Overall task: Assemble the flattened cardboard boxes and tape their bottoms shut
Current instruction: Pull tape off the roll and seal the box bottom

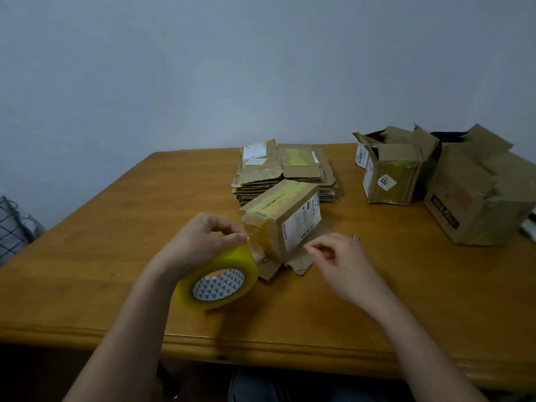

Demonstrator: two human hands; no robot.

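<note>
A small cardboard box [285, 219] lies upside down in the middle of the wooden table [116, 242], yellowish tape across its upper face and its flaps spread on the table below. My left hand [200, 242] grips a yellow tape roll [220, 281] against the box's near left end. My right hand [339, 262] hovers at the box's near right corner with fingers curled; whether it pinches a strip of clear tape is not visible. A stack of flattened boxes [284, 169] lies just behind the box.
Two assembled boxes stand at the right with open flaps: a smaller one labelled 203 [391, 169] and a larger one [481, 192] at the table's right edge. A small metal object [356, 237] lies beyond my right hand. A wire basket [14, 221] sits off the left side.
</note>
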